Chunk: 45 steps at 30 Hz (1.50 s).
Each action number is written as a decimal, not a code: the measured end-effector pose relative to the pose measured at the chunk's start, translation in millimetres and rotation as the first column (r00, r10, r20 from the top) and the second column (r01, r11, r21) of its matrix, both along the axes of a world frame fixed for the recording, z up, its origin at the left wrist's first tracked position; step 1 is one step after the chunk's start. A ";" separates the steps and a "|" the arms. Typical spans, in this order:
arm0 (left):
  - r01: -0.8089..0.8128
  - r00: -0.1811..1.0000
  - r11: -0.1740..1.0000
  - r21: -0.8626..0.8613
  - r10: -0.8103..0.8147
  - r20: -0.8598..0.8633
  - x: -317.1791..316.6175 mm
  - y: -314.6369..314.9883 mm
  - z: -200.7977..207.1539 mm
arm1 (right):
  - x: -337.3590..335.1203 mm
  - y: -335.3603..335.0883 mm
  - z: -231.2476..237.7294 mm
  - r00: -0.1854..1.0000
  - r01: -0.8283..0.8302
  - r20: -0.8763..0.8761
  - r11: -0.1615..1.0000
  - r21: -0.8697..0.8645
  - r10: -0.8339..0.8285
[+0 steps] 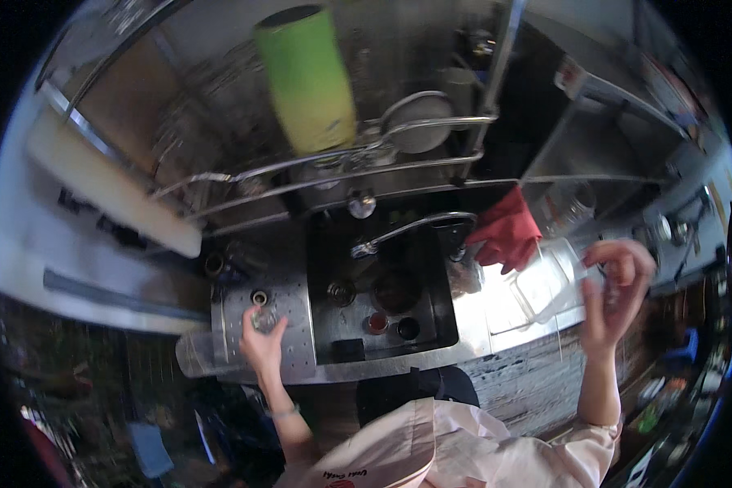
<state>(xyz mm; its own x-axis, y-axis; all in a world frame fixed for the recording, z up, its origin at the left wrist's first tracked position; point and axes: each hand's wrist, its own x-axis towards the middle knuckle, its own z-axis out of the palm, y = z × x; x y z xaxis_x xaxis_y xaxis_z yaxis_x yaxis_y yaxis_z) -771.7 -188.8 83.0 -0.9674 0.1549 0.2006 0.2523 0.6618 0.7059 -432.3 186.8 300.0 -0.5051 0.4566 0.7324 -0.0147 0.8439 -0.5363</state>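
Note:
My left hand [262, 348] is over the perforated steel drainboard left of the sink, its thumb and fingers around a small clear glass [264, 320]. Just beyond that glass, a small round cup [259, 298] stands on the board. My right hand [618, 285] is raised at the right, over the counter's edge. Its fingers are bent and apart from the thumb, slightly blurred, and I see nothing between them. Nearest to it is a clear plastic tray [541, 285] on the bright counter; whether they touch I cannot tell.
The dark sink [358, 333] holds several small cups and bowls under a curved faucet [415, 226]. A red cloth or glove [508, 232] hangs beside it. Behind runs a metal rail [342, 175] with a green-yellow cylinder [307, 81] and a round strainer [417, 122].

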 end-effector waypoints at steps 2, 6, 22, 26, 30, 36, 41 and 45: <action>0.084 0.995 0.937 0.339 -0.097 0.024 25.6 14.6 21.6 | -1.8 -33.9 16.5 0.919 -0.232 0.301 0.966 -0.115 0.256; 0.463 0.884 0.688 0.559 -0.307 -0.354 103.3 71.9 47.3 | -0.4 -48.1 25.5 0.550 -0.553 0.315 0.620 -0.558 0.774; 0.916 0.354 0.395 0.073 -0.708 -0.611 254.3 298.6 132.2 | 74.5 199.6 -34.4 0.984 -0.176 -0.117 0.771 -0.611 0.132; 0.801 0.533 0.596 0.051 -0.672 -0.514 273.0 284.7 118.4 | 15.1 329.3 -47.1 0.966 0.258 0.029 0.939 -0.226 -0.259; 0.668 0.709 0.720 0.190 -0.537 -0.458 291.8 276.7 109.0 | -33.7 400.0 -70.2 0.895 0.432 0.218 0.874 -0.220 -0.388; 0.508 0.854 0.737 0.445 -0.363 -0.374 299.3 281.6 105.1 | -89.3 460.3 -99.4 0.928 0.366 0.128 0.921 -0.137 -0.350; 0.504 0.857 0.752 0.424 -0.376 -0.352 296.0 283.0 105.6 | -112.7 454.0 -77.9 0.871 0.477 0.178 0.875 -0.079 -0.458; 0.492 0.853 0.753 0.438 -0.316 -0.415 293.1 285.5 105.6 | -105.2 411.0 -52.9 0.819 0.571 -0.150 0.761 0.307 -0.553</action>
<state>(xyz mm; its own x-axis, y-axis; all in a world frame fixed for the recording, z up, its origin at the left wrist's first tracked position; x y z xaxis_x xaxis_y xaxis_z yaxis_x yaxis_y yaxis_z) -478.6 96.6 188.6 -0.7142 0.3065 0.6293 0.6637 0.0107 0.7480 -537.6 597.9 247.1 -0.1939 0.3800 0.9044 0.4994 0.8318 -0.2424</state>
